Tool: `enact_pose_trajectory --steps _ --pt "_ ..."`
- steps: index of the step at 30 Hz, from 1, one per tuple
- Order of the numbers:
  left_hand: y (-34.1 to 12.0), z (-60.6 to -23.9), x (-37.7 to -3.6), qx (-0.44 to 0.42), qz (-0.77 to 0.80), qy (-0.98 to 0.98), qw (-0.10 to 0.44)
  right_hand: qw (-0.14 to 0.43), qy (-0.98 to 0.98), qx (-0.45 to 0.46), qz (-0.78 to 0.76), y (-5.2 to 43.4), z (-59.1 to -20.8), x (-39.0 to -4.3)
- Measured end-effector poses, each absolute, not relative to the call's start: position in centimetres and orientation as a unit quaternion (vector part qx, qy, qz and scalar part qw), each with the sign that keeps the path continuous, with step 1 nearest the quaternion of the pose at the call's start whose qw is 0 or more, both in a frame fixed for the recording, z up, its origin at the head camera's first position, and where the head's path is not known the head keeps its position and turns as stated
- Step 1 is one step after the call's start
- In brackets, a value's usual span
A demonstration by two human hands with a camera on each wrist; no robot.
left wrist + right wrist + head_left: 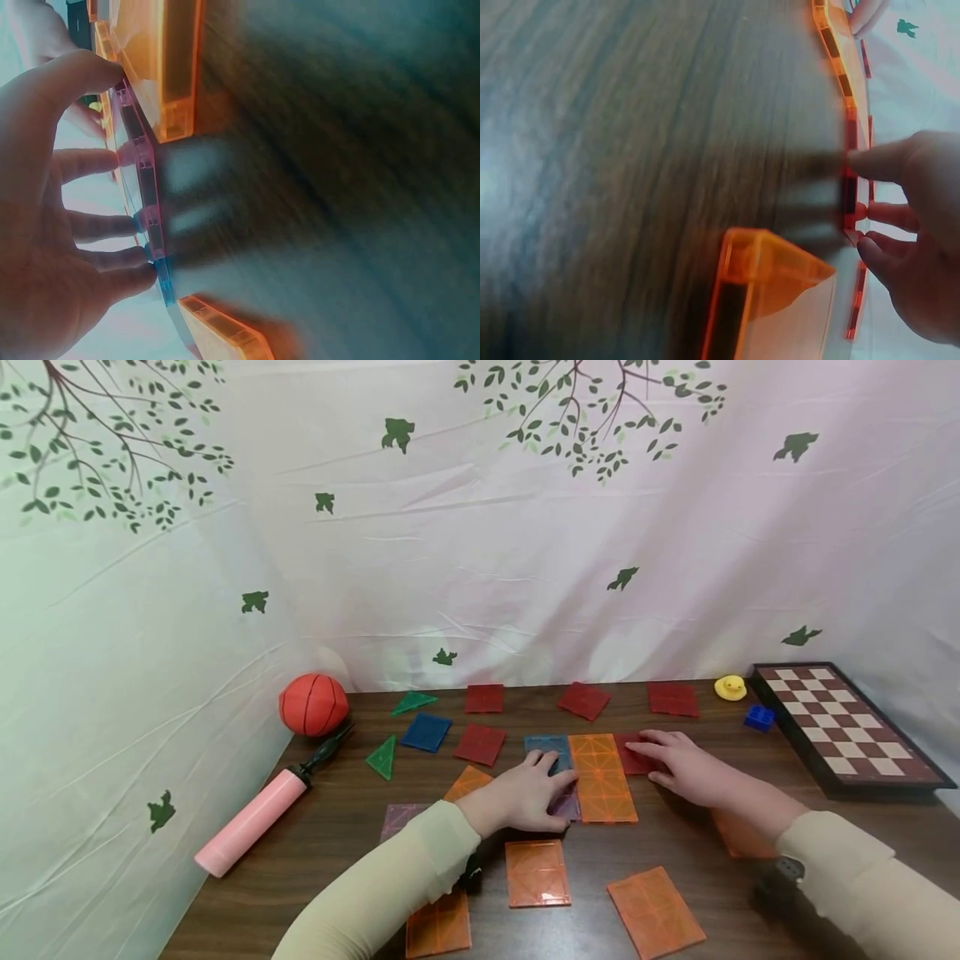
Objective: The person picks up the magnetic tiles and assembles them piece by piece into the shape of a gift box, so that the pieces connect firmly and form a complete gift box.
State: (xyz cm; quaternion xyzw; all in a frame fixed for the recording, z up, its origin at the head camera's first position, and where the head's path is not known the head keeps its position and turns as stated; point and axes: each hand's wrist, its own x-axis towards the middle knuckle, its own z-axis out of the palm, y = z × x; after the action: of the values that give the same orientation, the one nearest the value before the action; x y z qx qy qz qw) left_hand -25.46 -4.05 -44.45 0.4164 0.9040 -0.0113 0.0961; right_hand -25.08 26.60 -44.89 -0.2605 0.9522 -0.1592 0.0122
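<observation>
Flat magnetic tiles lie joined at the middle of the brown table [345,827]. A long orange tile [602,777] has a blue tile [546,745] and a purple tile [567,804] along its left side and a red tile [634,758] on its right. My left hand [558,777] rests with straight fingers on the blue and purple tiles. In the left wrist view its fingertips [131,225] touch the purple tile's edge [142,161]. My right hand [647,750] lies flat on the red tile; its fingertips [866,161] touch that tile's edge [849,196].
Loose orange tiles [537,872] lie near the front edge; red tiles [483,698], a blue tile [425,732] and green triangles [383,757] lie behind. An orange ball [313,703] and pink pump [251,818] sit left. A chessboard [847,727], yellow duck [730,687] and blue brick [759,717] sit right.
</observation>
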Motion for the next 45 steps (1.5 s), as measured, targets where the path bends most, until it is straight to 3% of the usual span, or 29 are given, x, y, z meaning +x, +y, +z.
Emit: enact_pose_trajectory --steps 12,24,32,45 --pt "-3.5 -44.2 -25.5 0.405 -0.017 0.908 0.103 0.002 0.949 -0.23 -0.216 31.4 -42.5 -20.9" --pt "-2.9 -44.0 -25.5 0.411 -0.018 0.905 0.108 0.023 0.958 -0.232 -0.166 36.9 -45.4 -16.5" --pt "-2.9 -44.1 -25.6 0.404 -0.026 0.908 0.111 -0.011 0.949 -0.287 -0.131 34.2 -45.6 -17.0" --pt "-3.7 -44.0 -25.3 0.395 -0.032 0.91 0.118 -0.001 0.922 -0.343 -0.18 28.9 -44.9 -20.3"
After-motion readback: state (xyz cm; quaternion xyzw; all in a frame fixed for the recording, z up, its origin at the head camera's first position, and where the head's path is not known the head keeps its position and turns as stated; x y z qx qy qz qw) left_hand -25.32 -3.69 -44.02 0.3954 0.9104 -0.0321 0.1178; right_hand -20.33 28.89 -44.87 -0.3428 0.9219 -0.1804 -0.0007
